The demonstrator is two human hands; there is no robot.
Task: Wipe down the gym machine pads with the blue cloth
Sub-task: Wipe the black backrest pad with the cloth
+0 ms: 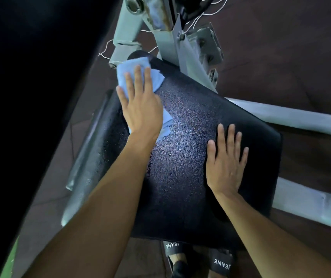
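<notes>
1. The left hand [140, 105] lay flat, fingers spread, pressing the blue cloth [138, 77] onto the far-left corner of the black pad [184, 157]. The cloth was pinned under the palm, not gripped in a fist.
2. The right hand [225, 161] rested open and empty on the near-right part of the pad, well apart from the left, apparently steadying the surface.
3. Droplets showed on the pad near the left forearm, so that strip probably remained to be wiped.
4. Recommended technique: even palm pressure, overlapping strokes drawn from far to near, with the cloth kept flat so no fold lifted off the textured vinyl.
5. Edges: the cloth already reached the far edge, just beside the grey frame bracket [120, 51]. A stroke further out would likely snag on the bolt heads or the white cord [108, 49].
6. Open room: the centre of the pad between the hands was clear. The right and near edges dropped to frame tubes [293, 117] and floor, so strokes should stop at the rim.
</notes>
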